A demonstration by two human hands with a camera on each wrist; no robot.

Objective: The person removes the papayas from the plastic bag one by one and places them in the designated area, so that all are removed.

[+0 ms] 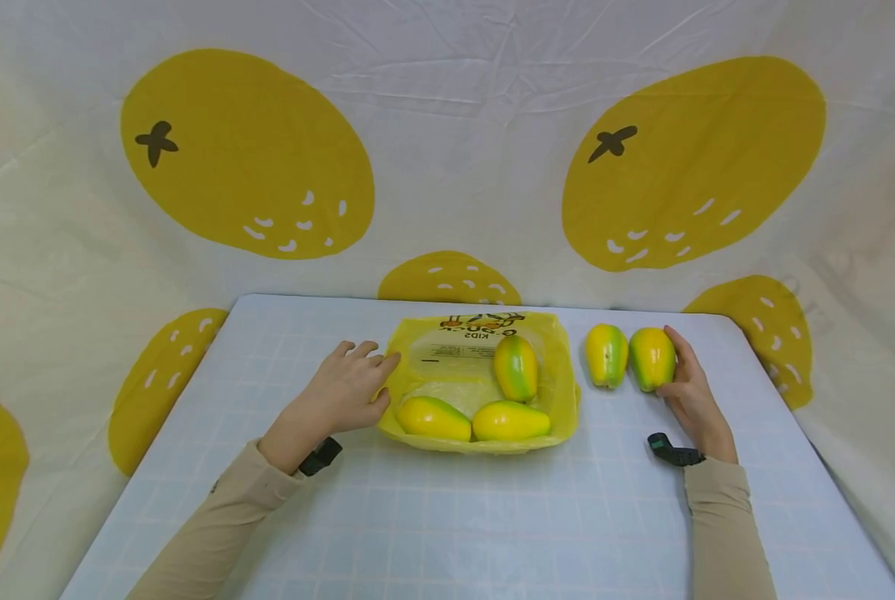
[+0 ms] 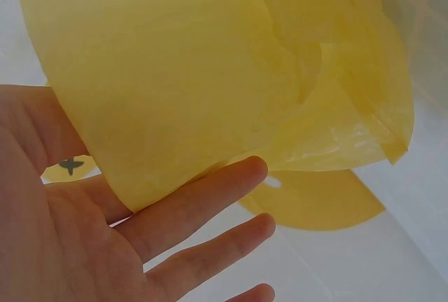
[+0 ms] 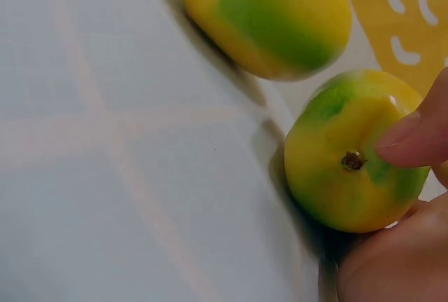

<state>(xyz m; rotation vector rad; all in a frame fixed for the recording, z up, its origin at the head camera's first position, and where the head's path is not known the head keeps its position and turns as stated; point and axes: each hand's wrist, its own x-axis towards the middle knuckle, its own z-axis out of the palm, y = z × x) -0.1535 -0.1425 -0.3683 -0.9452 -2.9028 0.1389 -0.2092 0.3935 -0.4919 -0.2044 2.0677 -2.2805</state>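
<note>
**Right hand round a mango, left hand at the bag**

At lower centre of the head view, an open yellow plastic bag [image 1: 565, 396] holds three glossy yellow-green oval mangoes [image 1: 516, 368]. The left hand [image 1: 346, 387], fingers loosely spread, touches its left edge, probably steadying the mouth. Right of it, the right hand [image 1: 692, 393] curls round another mango [image 1: 652, 358]. Only the right wrist view shows its brown stem end; only the left, plastic hiding some left-hand fingers.

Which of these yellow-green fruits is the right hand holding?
The rightmost fruit, on the table. The right hand grips it; the fruit beside it is untouched, and three others sit in the yellow bag.
</note>
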